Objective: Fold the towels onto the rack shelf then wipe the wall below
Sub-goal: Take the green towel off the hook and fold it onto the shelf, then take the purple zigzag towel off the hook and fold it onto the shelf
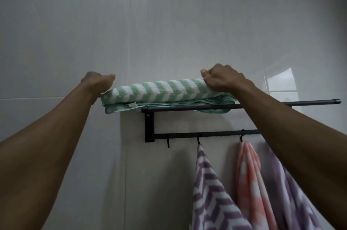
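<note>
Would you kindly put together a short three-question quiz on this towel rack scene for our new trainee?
1. True or false: the green striped towel hangs from a hook.
2. Which towels hang from the hooks below the rack? A) purple towel and pink towel B) two blue ones C) none
3. Fill in: the left hand and right hand each grip one ___ of the green striped towel.

Key: 1 false, it lies folded on the rack shelf; 2 A; 3 end.
</note>
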Action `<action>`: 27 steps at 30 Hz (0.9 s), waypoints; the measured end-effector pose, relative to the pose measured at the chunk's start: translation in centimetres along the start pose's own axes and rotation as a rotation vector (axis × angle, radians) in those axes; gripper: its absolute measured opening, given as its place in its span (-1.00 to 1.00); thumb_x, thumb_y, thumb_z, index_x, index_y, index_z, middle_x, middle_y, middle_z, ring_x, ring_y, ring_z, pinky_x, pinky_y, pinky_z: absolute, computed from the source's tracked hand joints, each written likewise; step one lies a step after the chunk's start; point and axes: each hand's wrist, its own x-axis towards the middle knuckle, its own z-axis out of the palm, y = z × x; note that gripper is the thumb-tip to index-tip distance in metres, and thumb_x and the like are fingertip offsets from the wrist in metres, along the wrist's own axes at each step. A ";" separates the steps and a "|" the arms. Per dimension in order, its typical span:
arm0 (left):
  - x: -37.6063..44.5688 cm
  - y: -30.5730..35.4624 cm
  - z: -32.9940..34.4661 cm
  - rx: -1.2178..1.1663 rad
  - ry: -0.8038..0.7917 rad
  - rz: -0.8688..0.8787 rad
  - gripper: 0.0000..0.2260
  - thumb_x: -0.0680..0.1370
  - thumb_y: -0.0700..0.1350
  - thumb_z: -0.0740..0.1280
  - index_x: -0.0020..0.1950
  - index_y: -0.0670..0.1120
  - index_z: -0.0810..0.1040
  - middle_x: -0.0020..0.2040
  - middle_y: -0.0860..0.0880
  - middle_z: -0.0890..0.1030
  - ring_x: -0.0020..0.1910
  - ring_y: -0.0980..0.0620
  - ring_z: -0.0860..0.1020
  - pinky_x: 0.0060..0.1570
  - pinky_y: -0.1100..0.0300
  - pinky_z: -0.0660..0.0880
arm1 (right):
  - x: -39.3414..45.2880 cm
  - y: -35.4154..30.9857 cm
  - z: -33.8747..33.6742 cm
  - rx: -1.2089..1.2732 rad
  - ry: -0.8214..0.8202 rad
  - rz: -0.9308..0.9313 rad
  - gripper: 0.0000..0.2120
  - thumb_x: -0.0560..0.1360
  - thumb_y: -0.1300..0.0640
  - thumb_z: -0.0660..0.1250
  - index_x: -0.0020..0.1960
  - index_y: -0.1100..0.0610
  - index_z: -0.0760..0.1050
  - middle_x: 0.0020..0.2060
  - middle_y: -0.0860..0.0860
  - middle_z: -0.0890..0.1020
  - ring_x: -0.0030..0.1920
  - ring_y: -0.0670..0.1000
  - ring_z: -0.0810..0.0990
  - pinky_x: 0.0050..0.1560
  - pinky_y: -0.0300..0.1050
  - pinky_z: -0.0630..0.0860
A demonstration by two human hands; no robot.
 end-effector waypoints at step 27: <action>-32.8 -0.6 10.6 0.076 0.099 0.156 -0.82 0.50 -0.02 0.40 -0.25 -0.06 0.65 -0.24 -0.04 0.68 -0.15 -0.09 0.66 -0.03 -0.01 0.65 | -23.5 14.1 -4.4 0.414 -0.285 -0.118 -0.84 0.56 0.19 0.38 0.11 0.13 0.68 0.05 0.03 0.70 -0.01 -0.05 0.62 0.03 -0.20 0.52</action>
